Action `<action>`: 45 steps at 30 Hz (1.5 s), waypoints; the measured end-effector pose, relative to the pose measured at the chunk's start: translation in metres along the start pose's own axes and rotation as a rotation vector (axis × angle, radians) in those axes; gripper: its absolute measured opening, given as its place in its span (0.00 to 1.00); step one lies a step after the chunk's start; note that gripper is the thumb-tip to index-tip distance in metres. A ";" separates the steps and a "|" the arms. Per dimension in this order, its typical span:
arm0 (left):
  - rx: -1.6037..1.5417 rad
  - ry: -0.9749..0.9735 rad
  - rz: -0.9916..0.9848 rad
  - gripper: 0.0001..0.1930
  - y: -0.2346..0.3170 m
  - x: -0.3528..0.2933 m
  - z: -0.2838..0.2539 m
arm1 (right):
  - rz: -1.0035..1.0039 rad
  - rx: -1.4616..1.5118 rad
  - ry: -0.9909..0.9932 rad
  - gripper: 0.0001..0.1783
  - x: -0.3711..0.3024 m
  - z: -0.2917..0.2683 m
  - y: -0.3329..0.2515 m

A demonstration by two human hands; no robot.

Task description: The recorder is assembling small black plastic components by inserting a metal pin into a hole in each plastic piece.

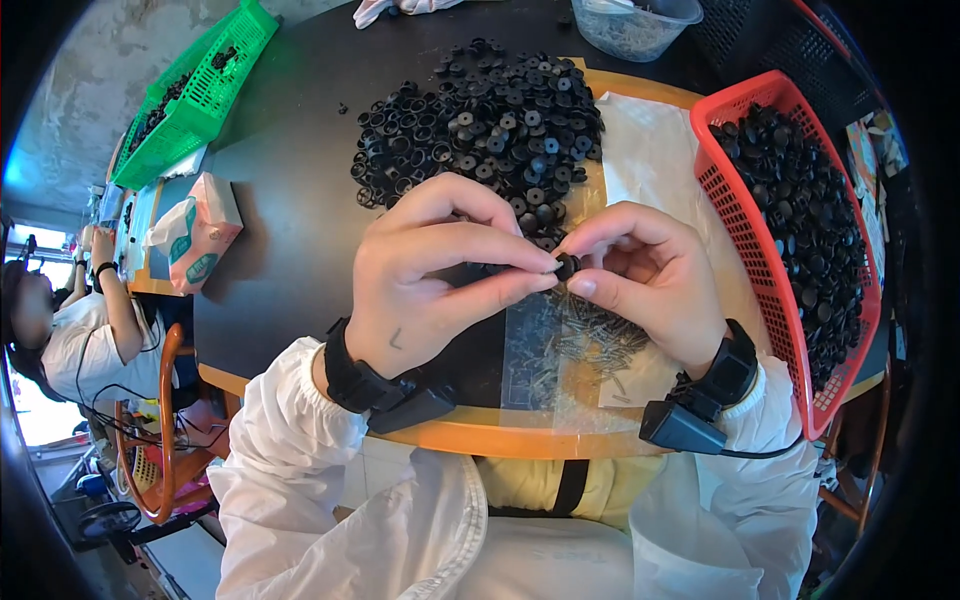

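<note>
Over the middle of the table, my right hand (pixel 660 285) pinches a small black round plastic part (pixel 568 267) between thumb and forefinger. My left hand (pixel 425 265) meets it from the other side, thumb and forefinger pressed together at the part's edge. Whether those left fingertips grip the part itself or something tiny against it is hidden. Just beyond both hands spreads a large heap of loose black plastic parts (pixel 480 120), some ring-shaped, some disc-like with a central hole. Below my right hand lie many small thin metal screws or pins (pixel 605 340) on clear plastic film (pixel 530 375).
On the right stands a red plastic basket (pixel 745 215) full of black round parts. A clear tub (pixel 637 30) holds small metal pieces at the back. Far left are a green basket (pixel 205 105) and a tissue pack (pixel 205 235). Another person (pixel 95 330) sits at the left.
</note>
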State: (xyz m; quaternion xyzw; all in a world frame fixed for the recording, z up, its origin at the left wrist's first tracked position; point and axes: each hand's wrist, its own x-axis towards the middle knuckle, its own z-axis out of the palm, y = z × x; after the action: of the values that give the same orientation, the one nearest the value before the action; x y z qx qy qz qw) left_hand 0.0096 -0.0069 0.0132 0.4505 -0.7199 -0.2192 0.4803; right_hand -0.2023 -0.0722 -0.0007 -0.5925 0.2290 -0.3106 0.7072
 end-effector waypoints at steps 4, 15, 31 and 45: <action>-0.031 -0.003 -0.001 0.10 0.002 0.000 0.002 | -0.014 0.000 -0.004 0.13 -0.002 0.000 -0.001; 0.152 0.045 0.112 0.13 0.003 -0.002 0.001 | 0.074 0.046 -0.011 0.12 -0.003 0.000 -0.004; -0.092 -0.006 -0.041 0.10 -0.001 -0.004 0.001 | 0.021 -0.012 -0.014 0.12 -0.003 0.001 -0.004; 0.353 -0.115 0.235 0.25 -0.001 0.018 -0.030 | 0.003 0.077 0.098 0.12 -0.002 -0.001 -0.001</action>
State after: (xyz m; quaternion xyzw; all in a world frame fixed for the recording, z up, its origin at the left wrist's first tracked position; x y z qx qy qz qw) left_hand 0.0347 -0.0191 0.0344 0.4271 -0.8210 -0.0577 0.3744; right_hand -0.2045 -0.0711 -0.0003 -0.5485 0.2522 -0.3465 0.7179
